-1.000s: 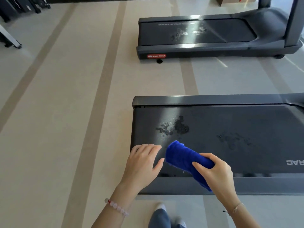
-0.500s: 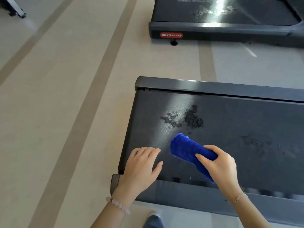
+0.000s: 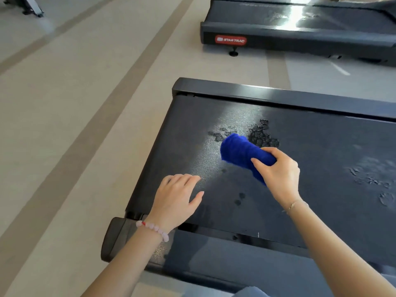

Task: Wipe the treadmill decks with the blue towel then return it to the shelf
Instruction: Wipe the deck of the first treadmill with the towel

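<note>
head view, looking down: a rolled blue towel (image 3: 242, 152) is pressed on the near treadmill deck (image 3: 321, 151), toward the deck's left end, its free tip at the edge of a dark, beaded wet patch (image 3: 262, 133) near the deck's far rail. the right hand (image 3: 280, 174) wraps the towel's near end, fingers curled over the roll and thumb along its side, a full firm grasp. the left hand (image 3: 175, 200) lies over the deck's near left corner, fingers loosely spread and holding nothing; whether it touches the belt is unclear. a few small drops (image 3: 240, 198) sit on the deck between the two hands, and a paler wet patch (image 3: 372, 181) spreads toward the deck's right end. beyond the deck's far rail, across beige floor (image 3: 85, 125), stands a second treadmill (image 3: 300, 33), its belt also marked. no shelf is in view. the wiping looks barely begun. to do this stroke well, it seems best to push the towel flat through the dark patch with even pressure, overlap passes toward the right end, and turn the roll to a dry face as it soaks.
</note>
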`<state>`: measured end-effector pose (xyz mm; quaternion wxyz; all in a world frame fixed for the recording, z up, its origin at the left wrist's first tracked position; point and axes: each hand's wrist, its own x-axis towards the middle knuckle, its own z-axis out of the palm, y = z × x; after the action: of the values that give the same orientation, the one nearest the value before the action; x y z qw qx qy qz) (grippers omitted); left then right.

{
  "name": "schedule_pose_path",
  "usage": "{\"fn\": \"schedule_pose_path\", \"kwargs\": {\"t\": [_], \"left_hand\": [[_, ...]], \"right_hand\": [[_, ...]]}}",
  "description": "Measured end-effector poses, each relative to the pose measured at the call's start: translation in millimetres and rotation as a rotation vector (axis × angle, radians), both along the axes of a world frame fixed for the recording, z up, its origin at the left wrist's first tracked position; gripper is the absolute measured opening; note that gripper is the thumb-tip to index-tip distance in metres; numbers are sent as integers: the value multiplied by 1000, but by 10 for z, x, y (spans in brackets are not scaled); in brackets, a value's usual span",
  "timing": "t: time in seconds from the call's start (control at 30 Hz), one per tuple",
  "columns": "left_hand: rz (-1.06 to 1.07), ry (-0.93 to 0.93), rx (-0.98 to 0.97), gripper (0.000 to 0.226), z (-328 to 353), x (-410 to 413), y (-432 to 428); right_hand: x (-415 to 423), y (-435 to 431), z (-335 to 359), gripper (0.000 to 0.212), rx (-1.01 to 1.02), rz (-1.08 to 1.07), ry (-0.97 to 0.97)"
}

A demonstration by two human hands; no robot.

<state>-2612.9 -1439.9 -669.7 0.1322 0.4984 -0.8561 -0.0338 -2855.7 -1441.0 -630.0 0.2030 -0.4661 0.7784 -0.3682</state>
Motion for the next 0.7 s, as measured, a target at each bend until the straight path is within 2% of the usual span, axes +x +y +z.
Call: {"fn": "schedule_pose_path", "kwargs": {"t": [0.07,0.2,0.27,0.47,0.57,0.7], "left_hand": [[13,-11,-2,43,-169,42,55],[45,-20,2,43,-440,120,202],[52,-17,10,44,-538,142,266],[42,5,35,41,-803,166,472],[53,-16,58,43,-936,217,509],[100,-69,105,50,-1066,302,492]], "right_hand": [[15,-20,-334,23,2,59,55],[57,138,-982,28,188,250,169],[80,271,-1162,31,215,308,201],[36,340,-1270,49,161,398,232],[5,265,-1296,58,203,484,216],[14,171,-1395,58,209,559,238]]}}
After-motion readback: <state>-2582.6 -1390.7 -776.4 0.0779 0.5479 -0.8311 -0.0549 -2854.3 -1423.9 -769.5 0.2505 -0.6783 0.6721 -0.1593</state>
